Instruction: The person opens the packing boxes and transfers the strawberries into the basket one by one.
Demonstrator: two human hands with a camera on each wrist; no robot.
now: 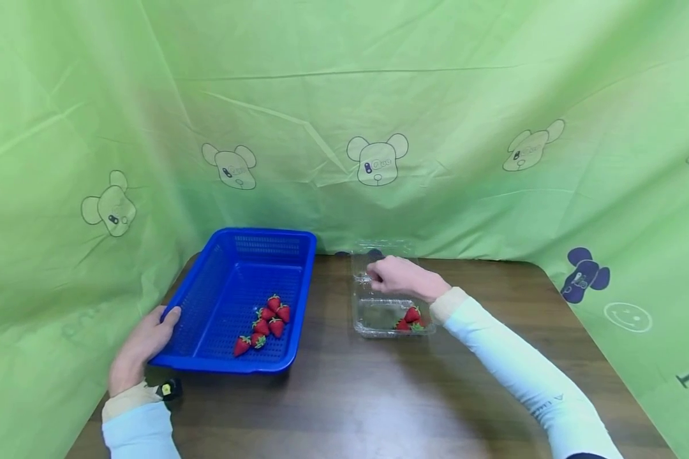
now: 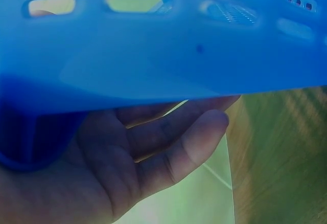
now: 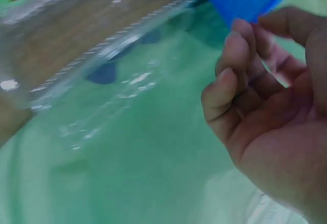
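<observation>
My left hand (image 1: 152,335) grips the near-left side of a blue plastic basket (image 1: 305,290), thumb over the rim and fingers beneath it. In the left wrist view, those fingers (image 2: 194,142) lie under the basket wall (image 2: 138,65). Inside the basket, several red strawberries (image 1: 275,327) with green caps are grouped at the right. My right hand (image 1: 402,277) hovers over a clear plastic clamshell box (image 1: 373,331), fingers loosely curled. Nothing shows between the fingers (image 3: 219,93) in the right wrist view. Strawberries (image 1: 412,315) sit in the box's near right corner.
The clamshell's lid (image 1: 358,252) stands raised at the back, against a green printed cloth (image 1: 298,102) that surrounds the table. Beneath everything is a brown wooden tabletop (image 1: 333,395). A small black device (image 1: 169,389) sits at my left wrist.
</observation>
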